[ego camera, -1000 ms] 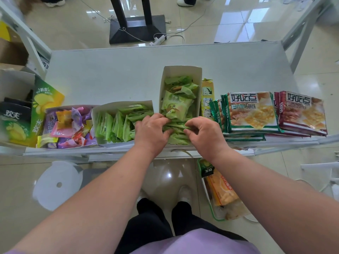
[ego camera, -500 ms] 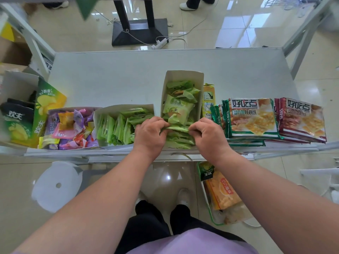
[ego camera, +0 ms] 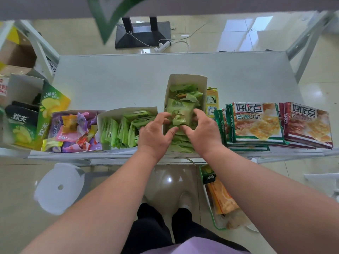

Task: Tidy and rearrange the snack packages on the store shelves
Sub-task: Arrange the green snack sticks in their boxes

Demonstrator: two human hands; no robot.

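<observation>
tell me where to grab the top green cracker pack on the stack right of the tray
Take the green cracker pack by its near edge, coming from the front. It lies flat on its stack, and red packs crowd its right side, leaving the front edge free.

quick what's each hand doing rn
Left hand: fingers curled on the green snack packets in the tall paper box.
Right hand: fingers curled on the same packets from the other side.
</observation>
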